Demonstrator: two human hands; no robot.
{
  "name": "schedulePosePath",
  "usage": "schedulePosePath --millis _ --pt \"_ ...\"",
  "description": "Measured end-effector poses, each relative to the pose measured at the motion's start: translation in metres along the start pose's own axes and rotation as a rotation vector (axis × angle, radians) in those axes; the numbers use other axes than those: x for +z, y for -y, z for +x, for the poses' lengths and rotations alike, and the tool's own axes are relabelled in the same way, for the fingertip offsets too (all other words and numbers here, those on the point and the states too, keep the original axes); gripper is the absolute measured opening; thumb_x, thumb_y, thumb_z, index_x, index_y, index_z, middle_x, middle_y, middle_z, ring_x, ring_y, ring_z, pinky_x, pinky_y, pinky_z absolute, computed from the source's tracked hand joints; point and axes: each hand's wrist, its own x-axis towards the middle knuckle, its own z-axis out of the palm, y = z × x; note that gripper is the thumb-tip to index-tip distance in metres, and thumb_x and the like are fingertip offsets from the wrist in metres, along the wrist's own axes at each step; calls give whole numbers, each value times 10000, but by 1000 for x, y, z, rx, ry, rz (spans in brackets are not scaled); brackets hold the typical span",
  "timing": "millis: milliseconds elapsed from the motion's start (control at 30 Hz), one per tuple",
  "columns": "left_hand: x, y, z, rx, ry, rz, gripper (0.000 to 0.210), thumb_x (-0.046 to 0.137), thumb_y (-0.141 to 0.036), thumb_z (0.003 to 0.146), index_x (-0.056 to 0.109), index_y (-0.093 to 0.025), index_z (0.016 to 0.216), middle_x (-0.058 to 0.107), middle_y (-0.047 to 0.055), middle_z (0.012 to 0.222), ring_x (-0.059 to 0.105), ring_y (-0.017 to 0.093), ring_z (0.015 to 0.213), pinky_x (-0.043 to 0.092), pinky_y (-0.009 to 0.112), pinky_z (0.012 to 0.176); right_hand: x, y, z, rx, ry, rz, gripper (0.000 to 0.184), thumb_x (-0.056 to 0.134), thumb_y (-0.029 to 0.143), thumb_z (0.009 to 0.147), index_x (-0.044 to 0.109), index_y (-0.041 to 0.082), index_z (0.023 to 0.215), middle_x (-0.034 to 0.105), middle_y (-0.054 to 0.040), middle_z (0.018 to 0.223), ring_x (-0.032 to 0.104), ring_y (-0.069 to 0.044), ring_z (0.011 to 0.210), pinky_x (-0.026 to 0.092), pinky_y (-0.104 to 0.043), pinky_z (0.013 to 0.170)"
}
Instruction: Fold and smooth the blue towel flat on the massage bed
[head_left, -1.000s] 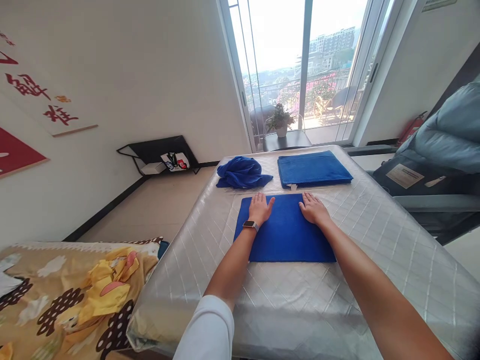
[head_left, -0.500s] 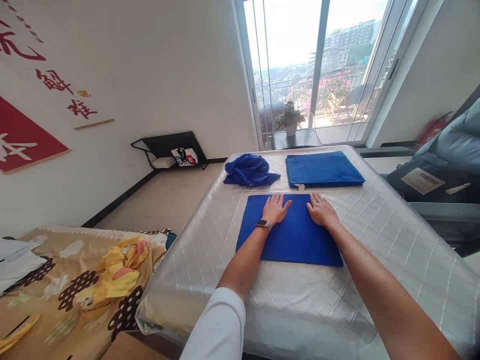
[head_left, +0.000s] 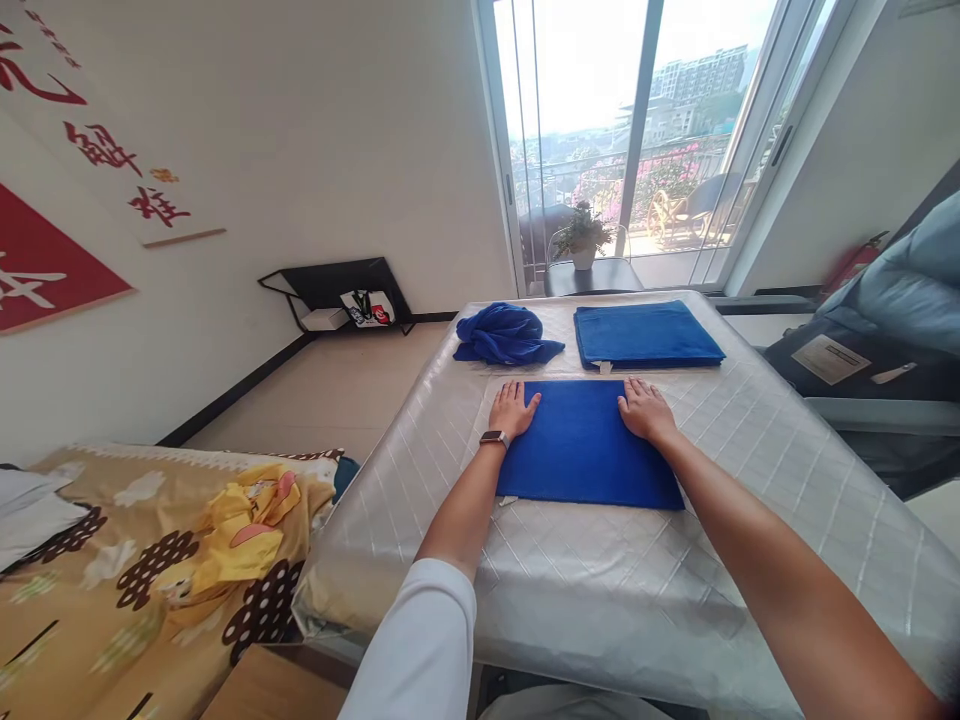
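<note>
Now, left hand (head_left: 511,410): you've shifted it outward to the far left corner of the folded blue towel (head_left: 585,450); your hands now bracket the far edge.
Right hand (head_left: 646,410): at the far right corner.
Grip: both flat, fingers extended, thumbs out; nothing visibly pinched.
Towel position: flat on the quilted mattress (head_left: 600,590), white tag (head_left: 507,500) now showing at its near left.
Beyond it: bunched blue towel (head_left: 504,335) left, blue towel stack (head_left: 649,333) right; both near, so little room that way.
Right forearm (head_left: 765,550): hides part of your view of the right edge.
</note>
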Motion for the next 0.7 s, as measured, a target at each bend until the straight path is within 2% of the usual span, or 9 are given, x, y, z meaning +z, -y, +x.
schedulePosePath --millis 100,300,500,567,633,700 --pt "-1 0 -1 0 -6 1 834 101 -660 986 317 -96 1562 285 122 1638 210 257 1525 148 409 1252 -4 3 -6 -7 -33 -21 632 206 336 1018 324 23 1554 312 -146 1626 210 -231 1519 121 -404 1244" --pt "2 0 -1 -7 -3 1 848 87 -674 979 294 -103 1571 249 117 1650 195 247 1530 142 411 1254 2 3 -15 -21 113 26 706 169 460 1024 245 38 1586 203 -127 1663 150 -228 1535 155 -395 1240" --pt "-5 1 2 -13 48 63 828 102 -662 981 274 -117 1580 239 111 1653 180 251 1534 125 417 1253 5 4 -18 -10 106 49 712 155 466 1024 222 46 1594 181 -109 1670 133 -218 1538 118 -387 1246" --pt "-12 -11 5 -51 48 104 832 140 -663 981 277 -99 1577 255 131 1644 193 281 1529 127 440 1250 5 5 -18 -8 107 55 712 161 466 1022 222 46 1594 180 -110 1670 133 -217 1538 119 -387 1245" --pt "-18 -37 8 -44 -9 118 853 151 -658 984 274 -51 1570 253 165 1639 188 304 1528 137 443 1248 4 6 -18 -4 102 64 713 163 468 1020 227 49 1593 178 -109 1670 136 -217 1537 126 -392 1244" --pt "-16 -77 9 88 -74 82 849 114 -635 996 275 -26 1564 251 172 1639 177 287 1532 146 410 1250 3 6 -20 -1 91 74 714 163 472 1019 234 53 1592 183 -111 1669 141 -217 1537 129 -396 1244"
